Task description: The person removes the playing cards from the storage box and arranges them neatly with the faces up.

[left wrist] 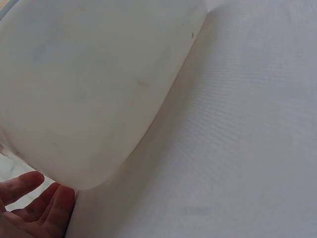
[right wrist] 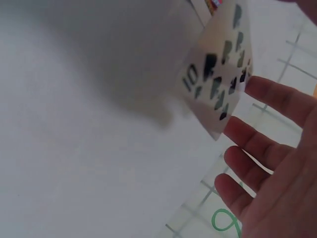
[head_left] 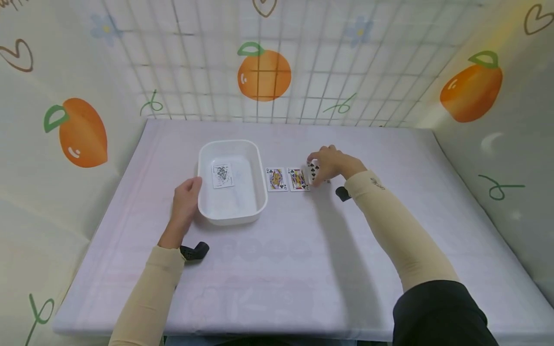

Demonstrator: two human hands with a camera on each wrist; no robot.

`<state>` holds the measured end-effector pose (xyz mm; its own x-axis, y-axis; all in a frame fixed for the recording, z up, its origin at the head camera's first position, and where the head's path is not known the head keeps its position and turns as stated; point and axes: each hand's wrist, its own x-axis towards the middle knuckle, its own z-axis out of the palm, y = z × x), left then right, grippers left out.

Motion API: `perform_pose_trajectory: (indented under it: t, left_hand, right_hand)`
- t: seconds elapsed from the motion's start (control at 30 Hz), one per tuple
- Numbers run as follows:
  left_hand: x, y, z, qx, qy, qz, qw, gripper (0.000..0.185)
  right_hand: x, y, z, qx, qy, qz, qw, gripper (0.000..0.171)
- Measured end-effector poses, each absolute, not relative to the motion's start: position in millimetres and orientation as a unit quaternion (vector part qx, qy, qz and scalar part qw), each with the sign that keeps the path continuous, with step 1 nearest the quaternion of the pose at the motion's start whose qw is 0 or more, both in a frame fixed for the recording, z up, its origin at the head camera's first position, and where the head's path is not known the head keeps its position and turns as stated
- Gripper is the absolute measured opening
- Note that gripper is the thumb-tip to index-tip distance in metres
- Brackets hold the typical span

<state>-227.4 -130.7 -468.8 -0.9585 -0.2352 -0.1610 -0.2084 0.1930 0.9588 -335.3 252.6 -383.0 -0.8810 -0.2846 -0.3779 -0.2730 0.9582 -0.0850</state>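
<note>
My right hand (head_left: 332, 163) pinches a ten playing card (right wrist: 218, 79) with black pips by its edges, and the card bows a little. Just left of it, two face cards (head_left: 276, 179) (head_left: 298, 179) lie side by side on the table, faces up. Beside them stands a white plastic tub (head_left: 232, 211), with a joker-like card (head_left: 222, 176) flat inside near its left wall. My left hand (head_left: 186, 199) rests against the outside of the tub's left wall, fingers loosely bent, as the left wrist view shows from below the rim.
A pale cloth covers the table (head_left: 268, 278). White wire grid (head_left: 320, 91) rises behind it, under a curtain printed with oranges. Black wrist devices (head_left: 195, 251) (head_left: 343, 193) sit at both cuffs.
</note>
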Motion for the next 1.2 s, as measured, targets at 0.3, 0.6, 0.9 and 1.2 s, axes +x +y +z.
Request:
perform_pose_trajectory:
  t: [0.3,0.6,0.9,1.2]
  left_hand:
    - [-228,-132,-469,0.143,-0.774,-0.617,0.016,0.057]
    - [-227,-133,-470,0.146,-0.771,-0.62,0.006,0.058]
    - [-228,-133,-469,0.15,-0.77,-0.621,0.008,0.058]
    - [-229,-132,-469,0.155,-0.774,-0.614,0.005,0.058]
  right_hand:
    - [-333,255,-388,-0.142,0.969,-0.017,0.202,0.084]
    - [-329,257,-395,-0.144,0.966,-0.021,0.215,0.084]
    - [-330,256,-397,-0.151,0.964,-0.013,0.218,0.083]
    - [-333,257,-400,-0.15,0.964,-0.014,0.218,0.085]
